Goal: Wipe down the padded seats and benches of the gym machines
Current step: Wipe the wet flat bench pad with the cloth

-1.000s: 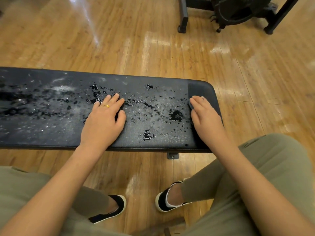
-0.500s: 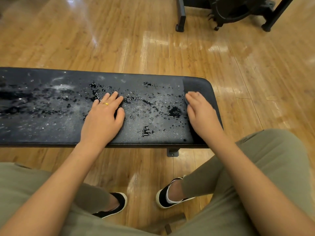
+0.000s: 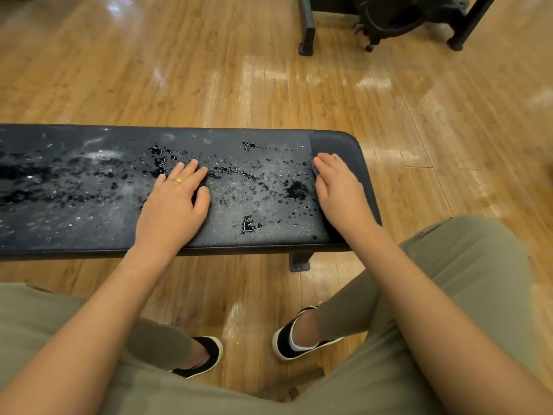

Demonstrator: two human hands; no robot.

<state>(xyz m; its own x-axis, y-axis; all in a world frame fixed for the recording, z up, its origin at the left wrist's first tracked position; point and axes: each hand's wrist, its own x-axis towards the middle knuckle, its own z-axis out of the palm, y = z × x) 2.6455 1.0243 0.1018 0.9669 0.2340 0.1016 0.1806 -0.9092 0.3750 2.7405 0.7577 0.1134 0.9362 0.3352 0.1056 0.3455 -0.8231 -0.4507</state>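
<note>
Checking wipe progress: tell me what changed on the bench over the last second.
The right hand, pressed flat near the dry right end of the bench, slid slightly left toward the water droplets. Nothing was taken hold of or let go. The left hand stayed flat in the same spot, and the droplets between the hands remain unwiped.

Olive-green trousers (image 3: 466, 265) are worn: plain fabric, full length, narrowed toward the ankles. Black slip-on shoes are fitted, left shoe (image 3: 206, 359) and right shoe (image 3: 287, 342), each edged with a pale sole rim. A white lining is seen at the right heel. A thin gold ring (image 3: 178, 180) is worn on a finger of the left hand (image 3: 172, 211). Forearms (image 3: 89, 310) are left bare.
</note>
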